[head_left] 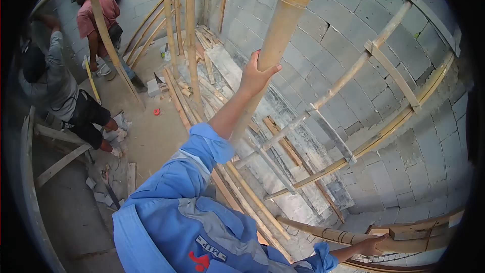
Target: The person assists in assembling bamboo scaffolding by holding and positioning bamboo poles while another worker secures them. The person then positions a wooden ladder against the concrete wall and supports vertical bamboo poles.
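Observation:
My left hand is wrapped around a thick bamboo pole, which slants up toward the top of the view. Down at the lower right, my right hand is closed against another thick bamboo pole, lying nearly level; its fingers are only partly visible. Just beyond both hands, a ladder with round side poles and flat wooden rungs leans along the grey block wall.
Planks and strips lie across the floor beside me. Thinner bamboo poles stand upright ahead. Two people work at the left: one in a pink shirt, one in a grey shirt. A red tape roll lies on the floor.

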`<action>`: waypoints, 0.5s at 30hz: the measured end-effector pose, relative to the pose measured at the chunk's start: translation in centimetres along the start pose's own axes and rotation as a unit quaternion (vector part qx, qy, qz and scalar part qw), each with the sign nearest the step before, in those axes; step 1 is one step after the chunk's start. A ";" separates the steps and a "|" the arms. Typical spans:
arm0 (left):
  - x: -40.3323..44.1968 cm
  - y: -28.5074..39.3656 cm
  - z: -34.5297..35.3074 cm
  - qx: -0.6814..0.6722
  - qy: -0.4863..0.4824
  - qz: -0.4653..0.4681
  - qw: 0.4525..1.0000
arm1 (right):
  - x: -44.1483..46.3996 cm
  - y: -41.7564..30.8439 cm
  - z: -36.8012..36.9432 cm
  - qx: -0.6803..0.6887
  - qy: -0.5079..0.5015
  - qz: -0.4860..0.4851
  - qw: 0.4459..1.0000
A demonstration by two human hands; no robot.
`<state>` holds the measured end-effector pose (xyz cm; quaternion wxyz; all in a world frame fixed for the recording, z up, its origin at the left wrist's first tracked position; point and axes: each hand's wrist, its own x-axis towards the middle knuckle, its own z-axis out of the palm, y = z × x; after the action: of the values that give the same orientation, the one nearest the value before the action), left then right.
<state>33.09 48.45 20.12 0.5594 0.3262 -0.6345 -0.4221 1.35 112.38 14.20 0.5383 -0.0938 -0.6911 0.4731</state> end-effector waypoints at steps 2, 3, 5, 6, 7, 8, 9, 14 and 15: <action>-2.2 -2.6 -0.9 0.059 0.020 0.065 0.996 | -1.0 -1.0 -0.9 -0.087 -0.017 -0.082 0.993; -3.9 -4.1 -1.6 0.086 0.027 0.098 0.991 | -2.0 -1.1 -0.8 -0.100 -0.006 -0.108 0.989; -8.4 -6.9 -4.3 0.084 -0.041 0.012 0.996 | -7.1 -0.3 -0.3 -0.148 0.007 -0.088 0.985; -10.8 -9.3 -5.6 0.097 -0.076 -0.036 0.992 | -10.7 0.4 0.0 -0.192 0.003 -0.056 0.980; -13.4 -12.2 -7.1 0.108 -0.111 -0.085 0.984 | -15.3 1.2 0.3 -0.258 -0.023 -0.007 0.966; -16.1 -15.1 -8.7 0.131 -0.131 -0.138 0.973 | -20.2 1.9 0.5 -0.317 -0.067 0.041 0.945; -18.7 -17.8 -10.4 0.153 -0.150 -0.190 0.958 | -25.2 2.4 0.4 -0.355 -0.148 0.074 0.920; -24.4 -23.4 -21.2 0.171 -0.272 -0.328 0.888 | -47.7 -4.7 -0.4 -0.068 -0.700 0.152 0.695; -23.6 -23.6 -23.4 0.171 -0.298 -0.364 0.866 | -50.8 -8.6 0.1 -0.051 -0.724 0.153 0.671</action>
<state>58.56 55.17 -10.92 0.0854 0.4832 -0.6694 -0.5578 25.03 75.24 -12.59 -0.2164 0.1462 -0.8629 0.4327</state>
